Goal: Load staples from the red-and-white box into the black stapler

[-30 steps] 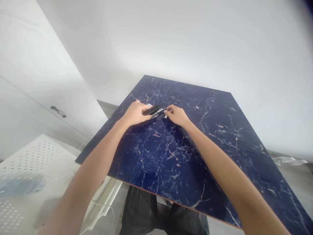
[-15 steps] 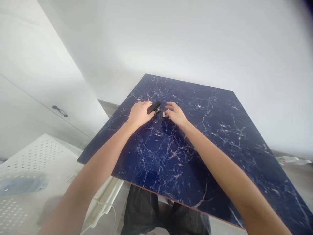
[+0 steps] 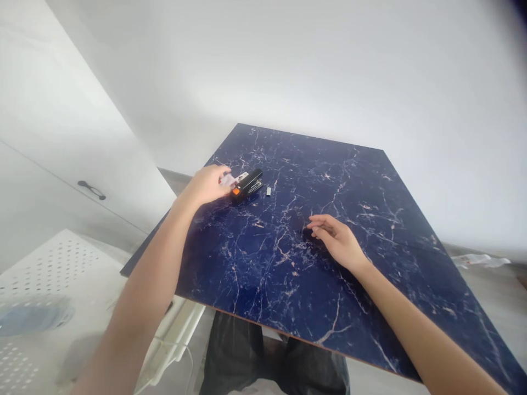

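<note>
A black stapler (image 3: 252, 182) with an orange mark at its near end lies on the blue marbled table (image 3: 284, 291). My left hand (image 3: 208, 184) is at its left end, the fingers closed on a small pale, see-through packet (image 3: 228, 180). A white printed piece (image 3: 242, 176) shows just behind the stapler, partly hidden by it. A small light-grey strip of staples (image 3: 268, 191) rests on the table just right of the stapler. My right hand (image 3: 335, 241) is held over the table to the right, fingers loosely bent and apart, with nothing in it.
A white cabinet with a dark handle (image 3: 91, 190) stands at the left. Below it is a white perforated surface (image 3: 61, 269) with a clear plastic bottle (image 3: 35, 316). A white wall rises behind the table. Clear plastic (image 3: 480, 260) lies beyond the right edge.
My left hand has let go of the stapler and moved left to the pale packet. My right hand has left the grey staple strip on the table and drawn back toward me, rightward.
</note>
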The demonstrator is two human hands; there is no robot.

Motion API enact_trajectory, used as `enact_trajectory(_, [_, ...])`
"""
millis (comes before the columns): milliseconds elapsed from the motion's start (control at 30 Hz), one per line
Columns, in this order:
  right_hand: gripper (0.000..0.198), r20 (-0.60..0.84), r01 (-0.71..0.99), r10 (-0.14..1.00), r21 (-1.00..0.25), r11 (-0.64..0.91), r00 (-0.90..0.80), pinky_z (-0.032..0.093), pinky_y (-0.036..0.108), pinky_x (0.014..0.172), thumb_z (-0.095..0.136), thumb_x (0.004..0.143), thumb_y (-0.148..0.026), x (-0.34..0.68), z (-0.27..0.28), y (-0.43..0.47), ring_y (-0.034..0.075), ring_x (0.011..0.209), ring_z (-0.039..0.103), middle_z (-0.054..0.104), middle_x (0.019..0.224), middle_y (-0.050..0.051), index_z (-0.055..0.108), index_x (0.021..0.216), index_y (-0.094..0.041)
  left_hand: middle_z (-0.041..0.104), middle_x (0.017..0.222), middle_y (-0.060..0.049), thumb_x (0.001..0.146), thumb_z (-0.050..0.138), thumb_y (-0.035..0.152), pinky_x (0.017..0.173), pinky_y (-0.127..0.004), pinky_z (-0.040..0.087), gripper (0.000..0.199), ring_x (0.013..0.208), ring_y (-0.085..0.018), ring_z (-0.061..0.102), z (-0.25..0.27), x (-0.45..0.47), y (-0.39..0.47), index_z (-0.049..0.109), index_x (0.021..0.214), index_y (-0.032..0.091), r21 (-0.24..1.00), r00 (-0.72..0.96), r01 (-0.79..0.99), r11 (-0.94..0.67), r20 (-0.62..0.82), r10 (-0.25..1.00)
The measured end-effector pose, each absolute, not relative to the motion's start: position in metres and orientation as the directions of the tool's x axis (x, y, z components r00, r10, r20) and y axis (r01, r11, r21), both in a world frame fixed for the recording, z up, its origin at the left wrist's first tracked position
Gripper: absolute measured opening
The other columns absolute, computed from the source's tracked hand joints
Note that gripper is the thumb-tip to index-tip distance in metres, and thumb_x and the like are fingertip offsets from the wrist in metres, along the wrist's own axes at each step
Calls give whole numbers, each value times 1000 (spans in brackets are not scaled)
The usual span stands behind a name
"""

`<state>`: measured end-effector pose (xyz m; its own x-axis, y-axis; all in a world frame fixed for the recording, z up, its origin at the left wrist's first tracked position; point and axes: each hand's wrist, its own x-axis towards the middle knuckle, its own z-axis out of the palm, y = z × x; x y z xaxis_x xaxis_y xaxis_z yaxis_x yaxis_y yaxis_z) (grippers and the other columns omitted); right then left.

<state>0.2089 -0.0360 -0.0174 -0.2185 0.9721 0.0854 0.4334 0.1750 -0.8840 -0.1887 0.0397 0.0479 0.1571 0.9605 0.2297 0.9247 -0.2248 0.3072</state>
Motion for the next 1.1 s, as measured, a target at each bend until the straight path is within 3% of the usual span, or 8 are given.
enact_trajectory(133, [25,112,449,959,-865,224,-261,62,49,95,62,95,-37,206,-19,-36,27,99,77,80,106,7,70,117,-28,68,116,-11,93,69,39,88,-40,54,44,91,-22,65,51,-154,29,66,133,19,399,61,868,-297,508,859])
enact_trajectory(300, [23,140,465,946,-844,268,-291,61,47,95,61,97,-37,205,-18,-38,26,101,77,80,106,5,71,117,-29,63,127,-14,96,64,27,97,-47,53,32,108,-29,62,25,-100,19,72,125,18,180,451,810,-558,417,789])
enact_trajectory(467, [24,179,519,932,-790,326,-314,62,44,90,58,99,-35,205,-12,-43,25,98,77,80,105,5,72,117,-28,61,137,-16,98,57,20,104,-58,46,33,125,-38,54,11,-83,13,72,128,20,8,596,760,-650,388,703])
enact_trajectory(567, [28,234,575,890,-692,436,-392,63,45,92,54,101,-31,206,-6,-48,26,100,76,78,114,6,70,124,-28,63,139,-14,104,55,28,107,-56,46,34,126,-35,55,9,-65,-3,69,133,20,78,656,667,-741,412,633])
enact_trajectory(633, [39,293,601,847,-604,523,-444,60,50,101,55,99,-30,207,-4,-51,29,115,72,71,131,10,63,137,-28,65,138,-13,105,56,33,109,-55,46,37,127,-33,56,6,-44,-16,65,138,20,152,675,612,-776,410,613])
enact_trajectory(800, [83,331,697,807,-408,590,-489,37,61,125,63,91,-33,214,-7,-58,38,156,37,36,168,20,30,165,-19,65,140,-17,103,58,35,113,-54,46,45,133,-34,57,-4,3,-31,59,143,13,269,648,617,-739,360,672])
enact_trajectory(1000, [110,209,728,826,-393,561,-524,27,65,128,71,81,-42,219,-14,-59,42,161,24,21,176,19,13,171,-22,64,145,-19,105,54,39,121,-56,40,44,141,-34,55,-5,16,-24,61,141,15,271,799,475,-837,266,539])
enact_trajectory(1100, [114,152,740,836,-401,540,-527,25,64,129,73,82,-56,221,-14,-58,41,162,20,18,177,20,12,172,-21,58,153,-18,107,49,44,125,-55,37,52,148,-33,50,-5,6,-24,53,149,14,289,777,518,-805,234,584])
